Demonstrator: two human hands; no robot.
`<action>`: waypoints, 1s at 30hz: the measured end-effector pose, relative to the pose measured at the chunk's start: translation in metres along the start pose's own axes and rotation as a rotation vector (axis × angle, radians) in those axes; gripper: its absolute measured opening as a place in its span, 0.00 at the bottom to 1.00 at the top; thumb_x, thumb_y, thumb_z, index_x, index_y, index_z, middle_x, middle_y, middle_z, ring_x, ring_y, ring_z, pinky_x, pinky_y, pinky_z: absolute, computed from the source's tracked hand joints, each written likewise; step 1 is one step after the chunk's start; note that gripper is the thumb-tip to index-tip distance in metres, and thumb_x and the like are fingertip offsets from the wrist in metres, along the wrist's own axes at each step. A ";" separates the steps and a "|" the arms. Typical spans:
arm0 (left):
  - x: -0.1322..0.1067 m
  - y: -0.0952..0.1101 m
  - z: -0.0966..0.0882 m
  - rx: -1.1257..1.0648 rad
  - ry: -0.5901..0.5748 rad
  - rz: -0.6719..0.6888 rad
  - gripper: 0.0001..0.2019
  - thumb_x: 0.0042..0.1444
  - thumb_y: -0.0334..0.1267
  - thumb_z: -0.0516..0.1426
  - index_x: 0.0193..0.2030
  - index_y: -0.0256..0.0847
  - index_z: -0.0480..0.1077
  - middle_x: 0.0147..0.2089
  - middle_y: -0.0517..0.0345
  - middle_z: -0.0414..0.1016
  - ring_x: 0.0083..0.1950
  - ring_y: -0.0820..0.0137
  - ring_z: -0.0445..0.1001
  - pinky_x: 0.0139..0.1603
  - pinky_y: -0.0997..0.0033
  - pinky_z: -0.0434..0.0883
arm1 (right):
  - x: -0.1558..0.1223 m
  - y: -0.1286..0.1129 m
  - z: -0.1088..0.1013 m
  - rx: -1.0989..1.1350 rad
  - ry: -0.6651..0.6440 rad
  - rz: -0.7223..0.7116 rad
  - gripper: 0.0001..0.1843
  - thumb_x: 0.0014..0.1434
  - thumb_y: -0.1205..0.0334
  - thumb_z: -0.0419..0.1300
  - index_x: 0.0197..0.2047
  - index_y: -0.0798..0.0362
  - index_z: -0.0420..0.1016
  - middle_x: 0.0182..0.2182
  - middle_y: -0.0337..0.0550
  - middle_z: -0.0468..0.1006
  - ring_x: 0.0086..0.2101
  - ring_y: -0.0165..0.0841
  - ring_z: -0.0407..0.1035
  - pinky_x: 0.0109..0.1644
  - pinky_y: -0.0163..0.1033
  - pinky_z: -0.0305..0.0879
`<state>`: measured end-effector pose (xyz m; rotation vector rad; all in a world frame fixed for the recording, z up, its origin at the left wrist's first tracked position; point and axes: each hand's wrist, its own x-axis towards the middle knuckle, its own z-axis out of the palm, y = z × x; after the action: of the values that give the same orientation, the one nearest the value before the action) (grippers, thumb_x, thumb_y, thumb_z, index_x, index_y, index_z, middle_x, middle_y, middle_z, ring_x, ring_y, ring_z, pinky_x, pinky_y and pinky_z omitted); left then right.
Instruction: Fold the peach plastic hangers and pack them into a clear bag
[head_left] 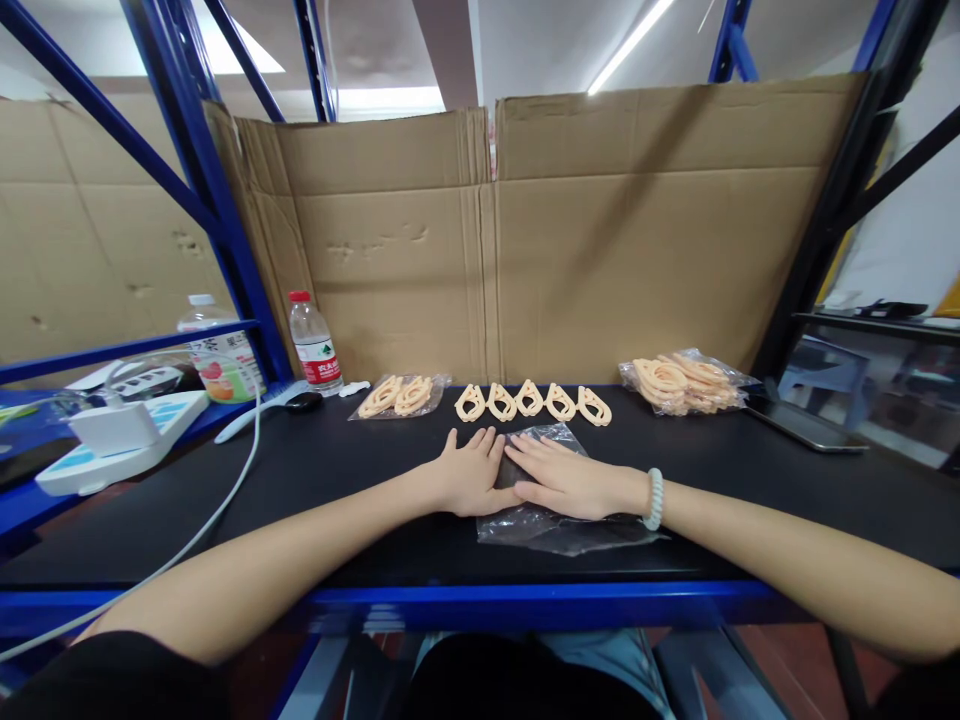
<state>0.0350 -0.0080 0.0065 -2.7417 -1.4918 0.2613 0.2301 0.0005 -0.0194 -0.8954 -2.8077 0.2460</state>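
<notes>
beneath right grip (576, 484) and, partly, left grip (474, 477) (both flat, released) lies a plastic bag (536, 530).

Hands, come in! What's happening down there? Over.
Left hand and right hand: open, palms down. Clear bag: partly beneath them. Five cream loops: in a row beyond, not blocking it.

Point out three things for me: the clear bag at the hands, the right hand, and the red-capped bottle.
Clear bag (544, 532): head view, on the part nearest the person.
Right hand (570, 484): head view, on its back.
Red-capped bottle (318, 354): head view, on its label.
</notes>
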 end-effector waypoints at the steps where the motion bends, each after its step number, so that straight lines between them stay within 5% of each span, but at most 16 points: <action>1: 0.000 -0.001 -0.001 -0.005 -0.002 -0.010 0.46 0.55 0.66 0.39 0.68 0.27 0.43 0.69 0.30 0.38 0.70 0.46 0.39 0.61 0.32 0.39 | -0.001 0.002 0.001 -0.003 -0.017 0.022 0.39 0.64 0.41 0.40 0.68 0.60 0.45 0.67 0.57 0.43 0.65 0.45 0.37 0.67 0.54 0.37; 8: -0.003 -0.004 -0.005 -0.030 0.008 -0.049 0.47 0.52 0.68 0.42 0.67 0.28 0.49 0.68 0.29 0.44 0.69 0.42 0.42 0.60 0.29 0.36 | -0.006 0.007 -0.003 -0.051 0.009 0.087 0.39 0.62 0.38 0.43 0.67 0.55 0.50 0.66 0.58 0.48 0.64 0.50 0.41 0.64 0.57 0.43; 14: 0.003 0.005 -0.003 -0.076 0.213 0.097 0.47 0.55 0.61 0.46 0.68 0.24 0.37 0.70 0.33 0.34 0.71 0.51 0.36 0.66 0.46 0.42 | 0.003 0.007 -0.003 -0.069 0.289 0.063 0.20 0.64 0.64 0.45 0.54 0.61 0.68 0.50 0.57 0.72 0.51 0.42 0.65 0.56 0.50 0.61; 17: 0.008 0.009 0.007 -0.161 0.204 0.151 0.49 0.55 0.65 0.44 0.68 0.23 0.33 0.70 0.34 0.33 0.71 0.53 0.37 0.67 0.51 0.44 | 0.006 0.007 -0.001 -0.056 0.292 -0.028 0.20 0.62 0.67 0.46 0.55 0.62 0.66 0.52 0.58 0.70 0.54 0.41 0.62 0.60 0.48 0.57; 20: 0.012 0.009 0.017 -0.186 0.167 0.154 0.51 0.53 0.69 0.41 0.69 0.24 0.34 0.70 0.35 0.34 0.71 0.53 0.36 0.67 0.49 0.41 | 0.005 0.009 0.000 -0.014 0.183 -0.083 0.26 0.65 0.58 0.46 0.63 0.60 0.57 0.60 0.57 0.61 0.60 0.41 0.55 0.64 0.50 0.51; 24: 0.012 0.007 0.020 -0.176 0.160 0.138 0.51 0.53 0.70 0.39 0.69 0.25 0.35 0.70 0.34 0.34 0.71 0.53 0.35 0.67 0.50 0.41 | 0.002 0.017 0.003 -0.034 0.066 0.055 0.35 0.65 0.45 0.42 0.68 0.59 0.48 0.66 0.57 0.47 0.65 0.47 0.41 0.66 0.57 0.41; 30: 0.010 0.006 0.017 -0.170 0.147 0.136 0.50 0.53 0.70 0.39 0.69 0.28 0.34 0.70 0.34 0.34 0.71 0.51 0.35 0.66 0.47 0.42 | -0.001 0.024 0.003 -0.022 0.020 0.103 0.38 0.63 0.40 0.42 0.68 0.56 0.47 0.66 0.55 0.45 0.65 0.47 0.37 0.66 0.57 0.39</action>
<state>0.0423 -0.0045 -0.0126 -2.9238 -1.3521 -0.0687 0.2433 0.0187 -0.0270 -1.0431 -2.7544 0.2194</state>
